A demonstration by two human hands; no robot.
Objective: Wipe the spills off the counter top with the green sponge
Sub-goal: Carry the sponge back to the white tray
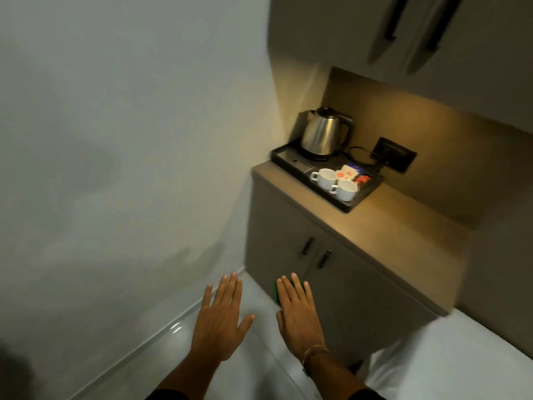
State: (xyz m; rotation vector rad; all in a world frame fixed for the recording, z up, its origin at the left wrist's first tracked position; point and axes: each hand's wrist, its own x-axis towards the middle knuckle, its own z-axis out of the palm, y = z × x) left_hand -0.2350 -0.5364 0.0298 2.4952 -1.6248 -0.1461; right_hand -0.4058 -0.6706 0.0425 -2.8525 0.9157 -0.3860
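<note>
No writing can be read anywhere: the small packets (pixel 350 173) in the tray carry red and blue print, too blurred to make out. The tray (pixel 291 164) is black, shallow and rectangular with a raised rim, and sits at the far left end of the counter top (pixel 389 226), a smooth beige slab lit warmly from above. In the tray stands a rounded brushed-steel kettle (pixel 321 132) with a dark handle and base, two white glossy cups (pixel 336 183) lying side by side with their handles pointing left, and the packets behind them. A black cord (pixel 362 154) runs from the kettle to a dark wall socket (pixel 395 154) on the tan back panel. Below the counter are two flat grey-brown cabinet doors (pixel 288 241) with slim dark bar handles. The left hand (pixel 220 319) is held flat, palm down, fingers spread wide, holding nothing. The right hand (pixel 297 314) is also stretched flat with fingers extended, a thin bracelet (pixel 313 352) at its wrist; the green sponge (pixel 277 294) is under its fingers, only a green edge showing at the left side, low in front of the cabinet and well apart from the counter top. How it is gripped cannot be told. The floor (pixel 173 342) is pale and glossy
</note>
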